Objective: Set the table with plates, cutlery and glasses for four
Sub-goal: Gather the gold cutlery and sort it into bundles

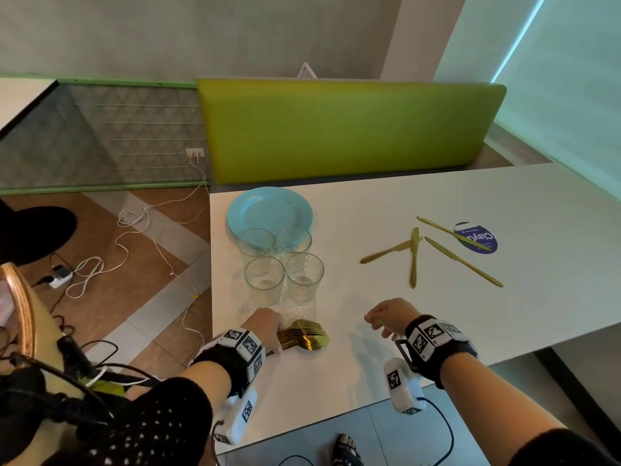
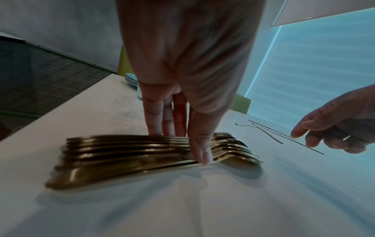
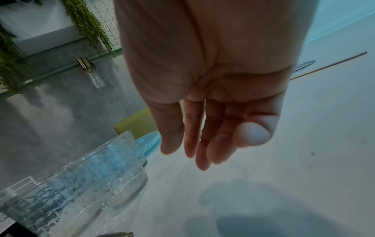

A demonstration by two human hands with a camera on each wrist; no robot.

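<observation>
left hand [image 1: 265, 326] pinching cutlery stack [image 1: 307, 336], right hand [image 1: 386, 314] hovering relaxed

I have the left hand [image 1: 265, 326] turned fingers-down, thumb [image 2: 199, 144] on the near side and fingers [image 2: 154, 118] on the far side, pinching the stack of gold cutlery [image 1: 304, 334]. The right hand [image 1: 388, 317] hangs beside it, well apart, palm down, fingers loosely curled and holding nothing. Both my forearms reach forward, bare, each wrist wrapped in a black band with marker blocks.
</observation>
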